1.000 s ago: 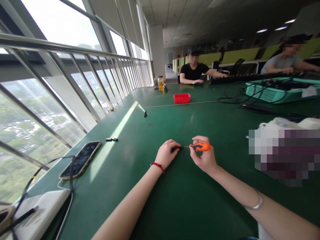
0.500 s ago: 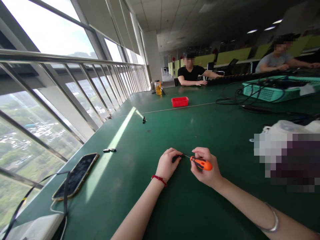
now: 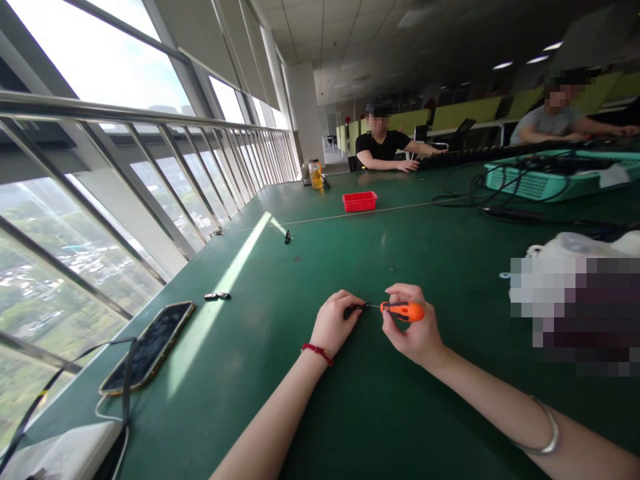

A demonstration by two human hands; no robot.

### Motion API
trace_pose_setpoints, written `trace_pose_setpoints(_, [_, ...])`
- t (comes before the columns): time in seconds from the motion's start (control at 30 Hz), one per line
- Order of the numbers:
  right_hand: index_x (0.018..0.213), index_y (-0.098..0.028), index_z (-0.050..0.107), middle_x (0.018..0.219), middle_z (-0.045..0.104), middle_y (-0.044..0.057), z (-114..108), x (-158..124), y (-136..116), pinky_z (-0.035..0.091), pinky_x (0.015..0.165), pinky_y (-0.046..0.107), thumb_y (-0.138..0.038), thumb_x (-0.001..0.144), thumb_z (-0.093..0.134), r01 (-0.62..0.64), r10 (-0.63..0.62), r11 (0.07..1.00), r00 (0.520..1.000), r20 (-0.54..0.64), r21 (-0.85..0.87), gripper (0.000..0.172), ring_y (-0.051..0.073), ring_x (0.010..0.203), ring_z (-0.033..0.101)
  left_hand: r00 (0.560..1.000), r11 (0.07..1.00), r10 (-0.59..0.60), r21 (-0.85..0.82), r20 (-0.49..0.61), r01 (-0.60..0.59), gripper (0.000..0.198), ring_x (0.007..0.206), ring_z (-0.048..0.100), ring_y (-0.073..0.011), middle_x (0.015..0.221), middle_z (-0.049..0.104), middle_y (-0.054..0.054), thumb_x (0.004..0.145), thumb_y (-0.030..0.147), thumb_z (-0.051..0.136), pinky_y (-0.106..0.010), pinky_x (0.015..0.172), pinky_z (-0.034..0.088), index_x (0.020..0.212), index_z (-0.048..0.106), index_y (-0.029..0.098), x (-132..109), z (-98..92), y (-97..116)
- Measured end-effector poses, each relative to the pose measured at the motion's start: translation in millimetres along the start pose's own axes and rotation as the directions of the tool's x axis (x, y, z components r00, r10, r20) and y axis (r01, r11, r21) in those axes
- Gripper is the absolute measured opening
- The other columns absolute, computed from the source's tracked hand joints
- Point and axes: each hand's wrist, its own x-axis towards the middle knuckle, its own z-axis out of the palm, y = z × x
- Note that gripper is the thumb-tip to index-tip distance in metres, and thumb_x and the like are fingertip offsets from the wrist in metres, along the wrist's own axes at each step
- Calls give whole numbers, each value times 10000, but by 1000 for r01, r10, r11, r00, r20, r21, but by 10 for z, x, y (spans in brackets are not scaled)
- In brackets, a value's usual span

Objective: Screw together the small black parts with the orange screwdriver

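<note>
Low over the green table, my left hand (image 3: 334, 325) is closed on a small black part (image 3: 356, 309), pinched between thumb and fingers; its exact kind is too small to make out. Opposite it, my right hand (image 3: 414, 333) grips a screwdriver (image 3: 407, 311) by its orange and black handle. The thin metal shaft points left, and its tip meets or nearly meets the right end of the black part. Most of the black part is hidden by my left fingers.
On the green table (image 3: 260, 407) lie a phone (image 3: 150, 347), small black pieces (image 3: 217, 297) and another black piece (image 3: 287, 237). Farther off are a red tray (image 3: 360, 201), a jar (image 3: 315, 175) and a teal basket (image 3: 525, 184) with cables. Two people sit beyond; a white bag (image 3: 555, 257) lies right.
The screwdriver handle has swung up a little, so the tool lies closer to level. My left hand keeps its hold on the black part. The whole view has shifted slightly.
</note>
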Motion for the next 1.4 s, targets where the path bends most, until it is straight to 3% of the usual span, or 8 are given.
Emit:
trace_pose_setpoints(0.13, [991,-213,448,682,560,-10,6,9,27,493,557,275,-190,750,573,19,-21,999,999,-42,-35,272,145,579,594,1000,1000,7,16,0,-7,167,847,593,-159,886,635,-31,774,131,545,-283,790,492,869,670,191,4,9,-5])
trace_pose_setpoints(0.27, [938,-214,474,661,566,-26,14,40,18,471,539,246,-221,778,574,-42,40,998,998,-54,-41,189,119,542,580,1000,1000,14,26,4,-14,164,827,590,-154,874,627,-29,776,135,543,-275,767,488,871,668,186,11,18,-5])
trace_pose_setpoints(0.53, [1015,-211,443,766,552,1,-14,57,26,481,576,266,-176,719,554,31,-32,998,999,-34,-47,318,121,566,546,999,999,33,40,-2,-33,172,812,582,-148,866,616,-27,771,133,542,-262,752,485,876,668,184,10,31,-10])
trace_pose_setpoints(0.7, [927,-210,470,545,434,-75,-19,72,53,379,454,217,-239,760,581,-36,34,997,999,-40,-61,203,79,414,427,999,997,49,66,-6,-49,170,798,580,-145,859,609,-29,774,142,535,-256,732,484,879,663,180,8,46,-15])
trace_pose_setpoints(0.83, [875,-212,479,501,383,-88,-24,85,43,342,433,208,-271,783,573,-70,70,997,998,-3,-33,145,73,397,418,998,996,58,69,-9,-57,167,799,579,-145,847,604,-27,772,142,536,-251,721,483,876,661,178,8,48,-18])
trace_pose_setpoints(1.07, [1028,-200,436,635,478,-48,-44,80,44,420,509,248,-191,720,561,-70,69,997,997,36,12,332,100,476,475,999,997,53,63,-1,-53,165,806,578,-146,864,609,-28,773,144,536,-258,737,484,872,662,182,12,50,-27])
trace_pose_setpoints(1.23, [915,-201,489,530,388,-80,-42,86,55,371,459,227,-272,767,572,-134,134,991,991,-13,-6,184,78,405,404,998,995,64,74,-2,-64,167,804,575,-147,858,605,-29,773,144,536,-257,734,481,879,661,178,12,54,-20])
trace_pose_setpoints(1.4, [879,-199,486,641,507,-39,-37,88,31,358,453,221,-250,777,552,-114,114,993,993,0,10,132,57,401,409,998,995,68,75,-1,-68,168,795,576,-143,848,603,-27,774,143,534,-253,734,478,879,660,175,16,64,-31])
